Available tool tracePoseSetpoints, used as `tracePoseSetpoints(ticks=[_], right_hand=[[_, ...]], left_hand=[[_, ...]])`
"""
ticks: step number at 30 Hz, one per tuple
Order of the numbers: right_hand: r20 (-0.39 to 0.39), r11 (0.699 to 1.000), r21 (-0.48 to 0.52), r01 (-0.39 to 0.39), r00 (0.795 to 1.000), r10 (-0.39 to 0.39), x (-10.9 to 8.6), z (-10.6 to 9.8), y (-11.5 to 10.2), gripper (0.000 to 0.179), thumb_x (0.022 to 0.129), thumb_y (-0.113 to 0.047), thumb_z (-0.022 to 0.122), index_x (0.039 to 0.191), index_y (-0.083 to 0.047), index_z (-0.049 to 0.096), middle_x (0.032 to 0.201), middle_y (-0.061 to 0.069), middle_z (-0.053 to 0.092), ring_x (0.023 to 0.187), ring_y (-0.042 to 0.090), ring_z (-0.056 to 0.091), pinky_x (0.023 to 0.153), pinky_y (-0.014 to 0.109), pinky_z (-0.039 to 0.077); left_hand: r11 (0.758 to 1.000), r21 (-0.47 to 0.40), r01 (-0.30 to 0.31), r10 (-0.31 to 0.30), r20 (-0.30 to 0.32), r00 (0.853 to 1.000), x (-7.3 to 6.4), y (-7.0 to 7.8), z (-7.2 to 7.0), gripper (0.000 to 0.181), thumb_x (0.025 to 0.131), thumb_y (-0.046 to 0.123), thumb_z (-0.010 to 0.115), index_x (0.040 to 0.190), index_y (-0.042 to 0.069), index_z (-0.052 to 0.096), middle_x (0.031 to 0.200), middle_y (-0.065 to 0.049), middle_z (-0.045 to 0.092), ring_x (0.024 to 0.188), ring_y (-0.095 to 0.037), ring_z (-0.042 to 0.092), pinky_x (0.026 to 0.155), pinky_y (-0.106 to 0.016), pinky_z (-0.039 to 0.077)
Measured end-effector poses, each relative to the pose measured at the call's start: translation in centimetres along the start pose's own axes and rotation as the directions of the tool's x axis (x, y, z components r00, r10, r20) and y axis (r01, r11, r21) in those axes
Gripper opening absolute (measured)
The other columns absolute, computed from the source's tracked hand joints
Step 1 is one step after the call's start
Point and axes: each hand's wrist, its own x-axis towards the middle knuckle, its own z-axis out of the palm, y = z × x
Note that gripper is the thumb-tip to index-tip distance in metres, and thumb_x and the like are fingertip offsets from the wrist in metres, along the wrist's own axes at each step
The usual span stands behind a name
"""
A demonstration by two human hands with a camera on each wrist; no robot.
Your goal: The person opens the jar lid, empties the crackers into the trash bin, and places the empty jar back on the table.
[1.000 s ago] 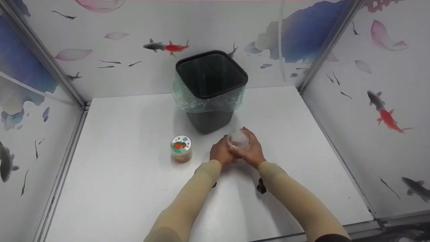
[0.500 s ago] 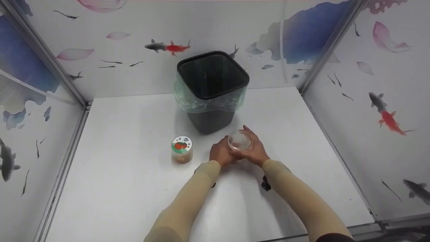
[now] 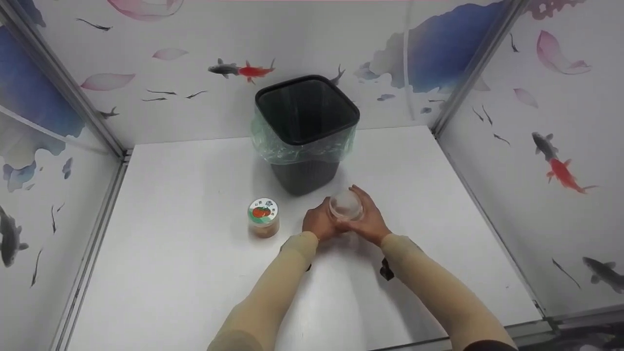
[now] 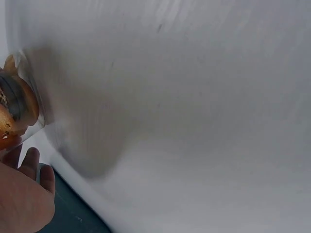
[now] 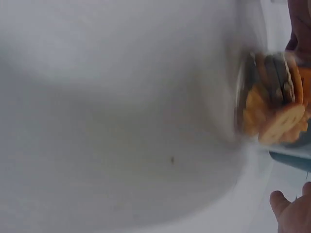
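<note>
A clear plastic jar with a round, translucent top stands between both hands, in front of the bin. Through its wall, the wrist views show orange-brown crackers and dark sandwich cookies. My left hand grips the jar's left side. From the right, my right hand holds it near the top, thumb across the front and fingers round the far side. Whether the top is a separate lid is too blurred to tell. In the left wrist view, several left-hand fingertips show just beside the jar.
Left of the hands stands a second jar with a tomato-pictured lid and brownish contents. A black bin with a green liner bag stands behind. Printed panels enclose the white table at the back and sides.
The hands and jar stay almost in place. The right hand and wrist have shifted slightly outward to the right over the last second, and the view sways a little.
</note>
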Motion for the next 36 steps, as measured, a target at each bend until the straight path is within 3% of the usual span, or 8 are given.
tracePoseSetpoints(ticks=[5,9,15,20,24,29,36], right_hand=[[-0.063,0.998,0.052,-0.046,0.997,0.049,0.0,0.9,-0.5,0.11,0.066,-0.048,0.091,0.153,-0.011,0.035,0.154,0.002,0.039,0.137,0.021,0.038,0.111,0.048,0.03],[-0.069,0.998,0.044,-0.041,0.997,0.044,0.0,0.8,-0.3,0.107,0.066,-0.045,0.092,0.152,-0.012,0.037,0.154,0.004,0.04,0.137,0.024,0.039,0.11,0.05,0.031],[0.046,1.0,-0.025,-0.008,0.999,0.01,0.7,-0.6,0.3,0.101,0.069,-0.043,0.09,0.153,-0.019,0.039,0.156,0.004,0.037,0.142,0.024,0.033,0.113,0.05,0.027],[0.169,0.994,-0.091,0.051,0.985,-0.035,1.5,-2.0,0.2,0.094,0.075,-0.047,0.085,0.153,-0.026,0.039,0.156,0.002,0.036,0.143,0.025,0.031,0.112,0.052,0.027],[0.194,0.991,-0.118,0.057,0.98,-0.034,1.6,-2.3,0.0,0.096,0.075,-0.05,0.084,0.154,-0.026,0.037,0.156,0.003,0.036,0.143,0.025,0.031,0.112,0.052,0.027],[0.133,0.993,-0.114,0.006,0.991,0.01,0.7,-1.7,-0.3,0.099,0.075,-0.048,0.085,0.155,-0.019,0.034,0.157,0.003,0.035,0.143,0.023,0.03,0.113,0.049,0.027],[0.01,0.996,-0.005,-0.086,0.996,0.086,-0.3,0.2,-0.8,0.107,0.07,-0.051,0.088,0.154,-0.017,0.032,0.153,0.01,0.039,0.139,0.031,0.038,0.111,0.052,0.03]], left_hand=[[1.0,-0.012,-0.011,0.011,-0.008,1.0,0.0,-0.1,-0.1,0.087,0.067,0.046,0.088,0.138,0.012,0.051,0.12,-0.007,0.068,0.107,-0.025,0.066,0.095,-0.037,0.049],[1.0,-0.026,-0.01,0.01,-0.005,1.0,0.0,-0.1,0.0,0.087,0.066,0.047,0.088,0.137,0.013,0.052,0.118,-0.006,0.069,0.106,-0.025,0.066,0.094,-0.037,0.049],[0.999,-0.033,0.011,-0.01,0.034,0.999,0.1,-0.1,-0.1,0.098,0.065,0.057,0.085,0.143,0.013,0.047,0.125,-0.004,0.067,0.111,-0.025,0.064,0.096,-0.036,0.048],[0.999,-0.036,0.024,-0.022,0.056,0.998,0.2,-0.1,-0.2,0.104,0.065,0.064,0.082,0.147,0.012,0.042,0.127,-0.002,0.066,0.113,-0.024,0.063,0.098,-0.037,0.047],[0.999,-0.023,0.037,-0.035,0.054,0.998,0.2,-0.1,-0.1,0.105,0.064,0.065,0.082,0.146,0.013,0.043,0.127,-0.001,0.066,0.112,-0.025,0.063,0.097,-0.038,0.047],[0.999,-0.013,0.037,-0.036,0.042,0.998,0.1,-0.1,-0.1,0.103,0.063,0.065,0.083,0.145,0.014,0.044,0.127,-0.002,0.066,0.11,-0.025,0.064,0.096,-0.038,0.048],[1.0,-0.006,0.001,-0.001,-0.009,1.0,-0.1,-0.2,0.2,0.089,0.065,0.052,0.087,0.137,0.013,0.051,0.118,-0.006,0.069,0.104,-0.028,0.067,0.091,-0.039,0.051]])
